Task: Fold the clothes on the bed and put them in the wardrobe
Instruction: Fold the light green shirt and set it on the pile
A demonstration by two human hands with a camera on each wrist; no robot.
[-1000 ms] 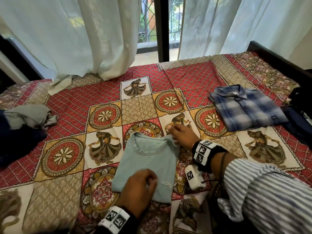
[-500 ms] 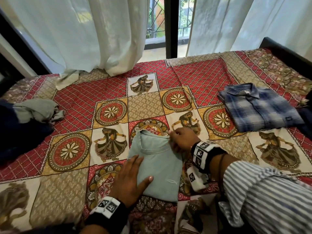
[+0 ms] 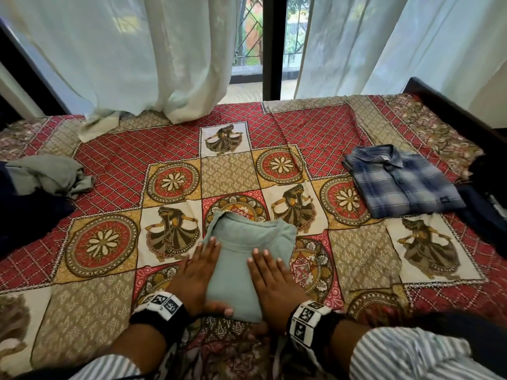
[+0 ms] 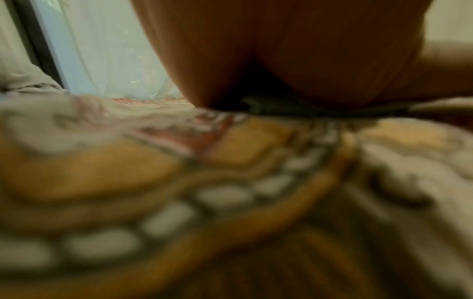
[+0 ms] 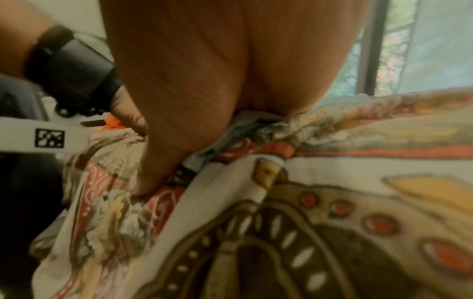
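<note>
The bed carries everything under its patterned cover. A folded plaid shirt lies near the right edge and a crumpled grey garment near the left edge. The folded green T-shirt is near the front edge, in the middle. The left hand and the right hand lie flat on its two sides, fingers straight, holding nothing. To finish well, I think both palms should press evenly and slide outward, so the creases set and the edges do not open.
</note>
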